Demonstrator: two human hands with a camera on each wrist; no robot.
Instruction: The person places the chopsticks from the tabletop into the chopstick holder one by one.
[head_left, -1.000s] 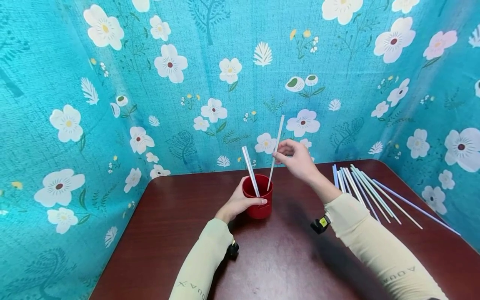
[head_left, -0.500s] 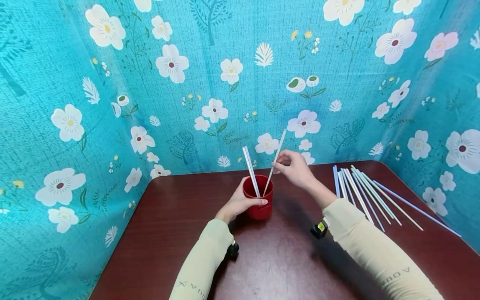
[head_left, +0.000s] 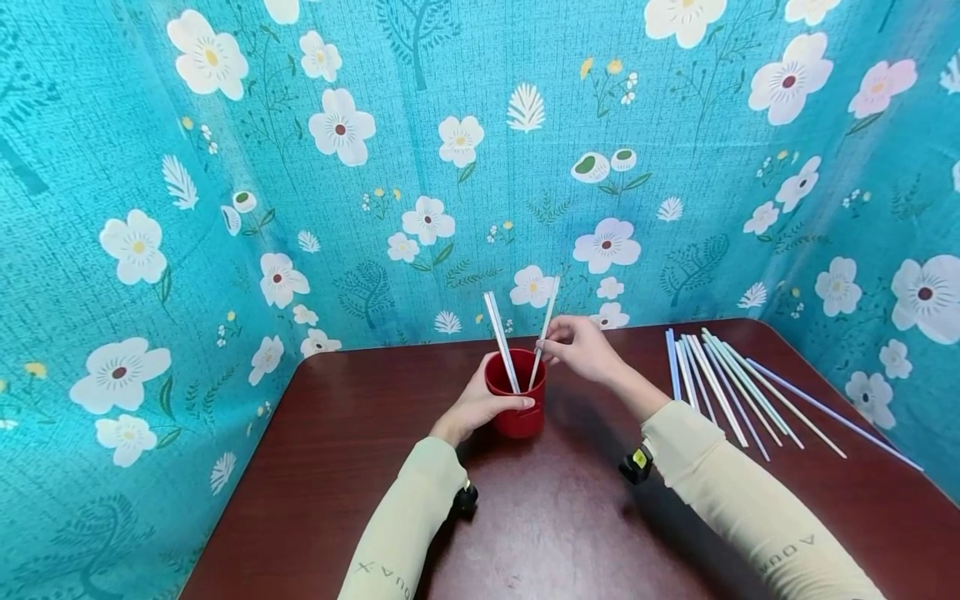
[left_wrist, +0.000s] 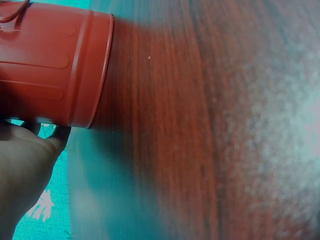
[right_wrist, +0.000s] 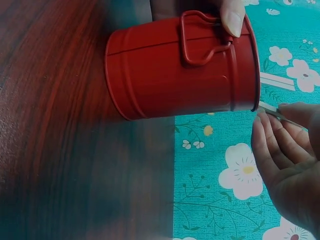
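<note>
A red metal bucket [head_left: 517,417] with a small wire handle [right_wrist: 186,40] stands upright on the dark wood table. My left hand [head_left: 483,404] grips it from the left, thumb over the front near the rim. Inside, white straws [head_left: 501,342] lean to the left. My right hand [head_left: 581,346] pinches a pale straw [head_left: 550,312] just above the right rim, its lower end inside the bucket. In the right wrist view, the right hand [right_wrist: 290,160] has thumb and fingers on that straw right at the rim. The left wrist view shows the bucket's side [left_wrist: 45,65] and part of the left hand.
Several pale blue, white and greenish straws [head_left: 731,383] lie fanned out on the table [head_left: 360,467] at the right. A blue flowered curtain [head_left: 420,167] hangs behind and along both sides. A black wrist camera [head_left: 636,463] sits under the right sleeve.
My right hand has moved down and slightly left, lowering the pale straw deeper into the bucket. The left hand and bucket have stayed in place.
</note>
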